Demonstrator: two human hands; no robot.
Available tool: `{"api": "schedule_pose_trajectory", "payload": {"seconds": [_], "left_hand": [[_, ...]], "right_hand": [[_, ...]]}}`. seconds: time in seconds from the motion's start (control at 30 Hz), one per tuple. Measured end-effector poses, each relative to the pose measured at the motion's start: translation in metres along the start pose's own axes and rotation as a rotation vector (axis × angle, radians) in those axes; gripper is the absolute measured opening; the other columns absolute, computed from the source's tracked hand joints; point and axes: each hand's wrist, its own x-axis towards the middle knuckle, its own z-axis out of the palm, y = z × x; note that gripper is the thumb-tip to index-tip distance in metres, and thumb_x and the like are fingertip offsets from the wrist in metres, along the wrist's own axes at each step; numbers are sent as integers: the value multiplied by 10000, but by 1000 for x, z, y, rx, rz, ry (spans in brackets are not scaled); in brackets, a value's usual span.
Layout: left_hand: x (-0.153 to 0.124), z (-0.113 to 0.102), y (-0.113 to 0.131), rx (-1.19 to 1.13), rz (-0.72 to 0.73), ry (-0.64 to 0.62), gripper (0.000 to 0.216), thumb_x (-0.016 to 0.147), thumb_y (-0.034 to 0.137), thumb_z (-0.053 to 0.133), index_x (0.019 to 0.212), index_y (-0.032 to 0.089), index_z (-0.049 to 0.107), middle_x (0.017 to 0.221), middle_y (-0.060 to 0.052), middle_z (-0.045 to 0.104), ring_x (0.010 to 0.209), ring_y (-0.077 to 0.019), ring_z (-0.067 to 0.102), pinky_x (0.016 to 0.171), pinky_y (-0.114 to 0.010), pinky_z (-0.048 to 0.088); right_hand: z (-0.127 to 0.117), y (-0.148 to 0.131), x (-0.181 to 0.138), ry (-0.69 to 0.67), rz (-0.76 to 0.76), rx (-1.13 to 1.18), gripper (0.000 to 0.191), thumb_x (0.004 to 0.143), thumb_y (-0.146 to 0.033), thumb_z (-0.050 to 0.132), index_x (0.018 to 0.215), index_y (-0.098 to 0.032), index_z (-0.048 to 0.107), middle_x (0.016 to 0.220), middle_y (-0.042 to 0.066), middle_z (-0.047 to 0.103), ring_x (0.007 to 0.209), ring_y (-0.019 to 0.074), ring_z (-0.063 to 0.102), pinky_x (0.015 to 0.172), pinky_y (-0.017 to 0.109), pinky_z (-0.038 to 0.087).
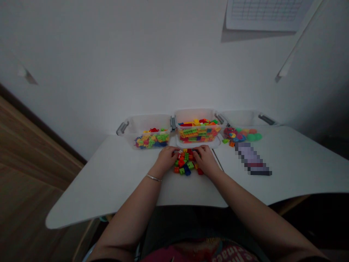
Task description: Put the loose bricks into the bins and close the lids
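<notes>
A heap of small building blocks (187, 165) in red, green, orange, yellow and dark blue lies on the white table (131, 185), in front of the middle box. My left hand (167, 156) rests against the heap's left side, with its fingers curved and the thumb apart from them. On the opposite side, my right hand (206, 159) has its fingers bent over the blocks' edge, thumb also apart. Both hands touch the heap from its sides. No block shows clearly gripped, and the fingertips are partly hidden among the pieces.
Clear plastic boxes stand along the wall: a left box (149, 122) and a fuller middle box (197, 136), both holding blocks, and a right box (241, 118). Colourful pieces (245, 134) lie before the right one. A pixelated flat object (252, 158) lies nearer me.
</notes>
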Motion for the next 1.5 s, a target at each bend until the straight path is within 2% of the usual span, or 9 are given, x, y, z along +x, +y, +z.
{"api": "schedule_pose_trajectory", "payload": {"seconds": [0.1,0.27,0.37,0.5,0.7,1.0,1.13,1.3,1.5], "left_hand": [[0,-1,0,-8,-2,5,253,853,188,533,1045,176,697,1065,-90,713,1028,-202,632,994,-361,460],[-1,-2,-2,-6,-14,9,254,855,198,535,1051,177,695,1095,-91,704,1053,-211,623,998,-365,456],[-2,-2,-5,-6,-13,4,256,857,197,532,1054,169,694,1104,-96,703,1061,-215,621,1004,-369,451],[-4,-3,-7,-14,-19,1,265,852,186,530,1063,175,691,1094,-93,708,1039,-208,629,988,-368,461],[-5,-2,-7,-22,-11,-2,261,859,199,526,1054,171,696,1072,-93,712,1029,-201,632,982,-352,467],[-5,-3,-6,-35,-23,4,262,850,182,528,1050,166,696,1080,-98,708,1032,-208,635,989,-356,470],[-5,-5,-4,-40,-24,-5,264,847,176,526,1047,157,697,1082,-103,708,1037,-207,634,997,-353,467],[-5,-4,-6,-43,-29,0,269,849,179,528,1060,152,693,1094,-106,704,1045,-208,631,1004,-351,463],[-3,-2,-7,-50,-24,-2,264,857,193,520,1053,156,693,1086,-97,706,1039,-204,630,998,-353,464]], "right_hand": [[2,3,0,62,-51,82,359,942,-371,392,1145,-163,603,1135,128,531,1099,221,534,994,356,430],[-12,17,7,132,-164,146,366,949,-334,327,1082,-165,623,1122,121,601,1114,219,527,1013,372,407],[-27,34,11,233,-75,-56,350,927,-331,364,1014,-166,660,1094,115,635,1084,249,524,1007,412,386],[-33,66,11,331,116,-378,417,850,-303,448,1173,-94,610,1253,179,558,1213,324,422,1036,489,329],[-15,99,14,237,149,-470,602,803,-274,470,1342,-5,457,1340,244,482,1280,355,352,1036,533,326],[-27,79,8,258,238,-475,419,791,-225,475,1154,-58,599,1146,219,560,1056,341,497,906,433,401],[-29,76,5,279,238,-515,431,799,-224,489,1184,-54,585,1218,229,536,1071,352,490,889,437,400],[-28,75,8,157,265,-564,361,862,-226,429,1107,-62,638,1075,207,618,1030,339,536,834,408,421],[-33,64,7,42,365,-440,326,897,-304,405,990,-136,668,1018,148,651,848,243,622,648,312,411]]}}
